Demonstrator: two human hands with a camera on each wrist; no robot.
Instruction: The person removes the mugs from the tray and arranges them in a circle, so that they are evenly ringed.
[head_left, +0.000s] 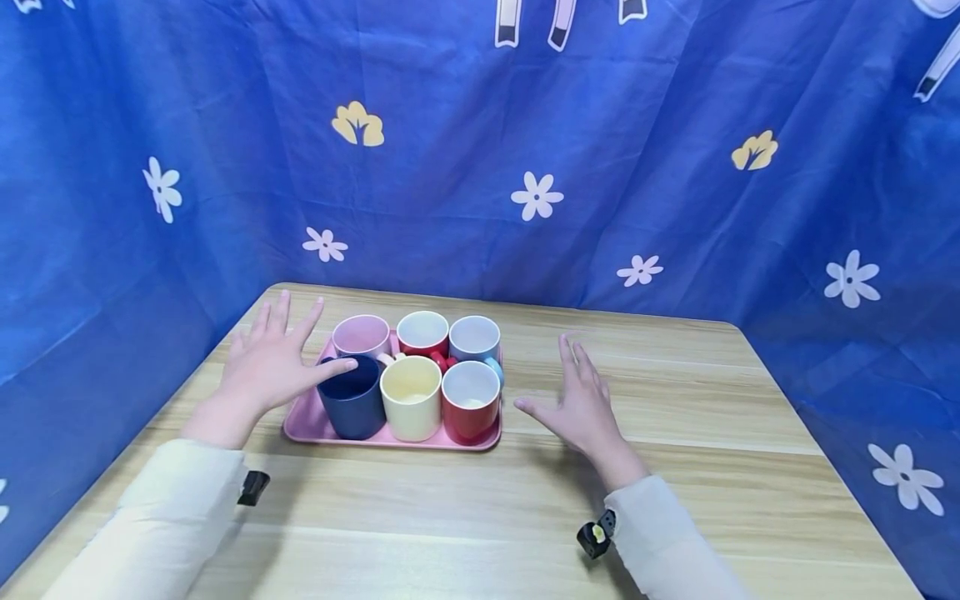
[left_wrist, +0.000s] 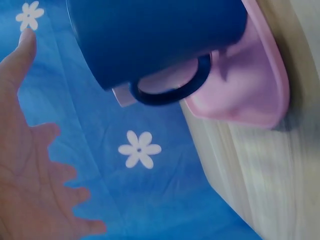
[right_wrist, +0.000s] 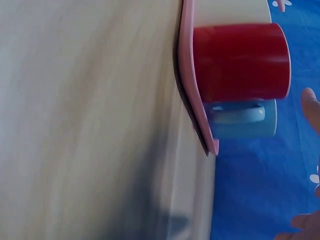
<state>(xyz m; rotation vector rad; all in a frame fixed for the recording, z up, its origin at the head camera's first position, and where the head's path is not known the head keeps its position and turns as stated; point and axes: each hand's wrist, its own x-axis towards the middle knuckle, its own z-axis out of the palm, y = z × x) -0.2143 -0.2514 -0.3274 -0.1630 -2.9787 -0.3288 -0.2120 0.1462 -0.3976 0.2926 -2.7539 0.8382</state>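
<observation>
Several mugs stand upright in two rows on a pink tray [head_left: 303, 423]. In front are a navy mug [head_left: 351, 412], a cream mug [head_left: 411, 410] and a red mug [head_left: 470, 421] with a white inside. Behind them stand a pink mug [head_left: 362, 335], another red mug [head_left: 422, 330] and a light blue mug [head_left: 474, 337]. My left hand [head_left: 264, 367] is spread at the tray's left, its thumb overlapping the navy mug's rim in the head view. To the tray's right, my right hand [head_left: 579, 410] hovers with fingers extended, apart from the mugs. Neither holds anything.
The tray sits on a light wood-grain table [head_left: 465, 508]. A blue curtain [head_left: 465, 225] with flower prints surrounds the table's back and sides. Each wrist wears a small black camera, such as the right wrist camera [head_left: 595, 537].
</observation>
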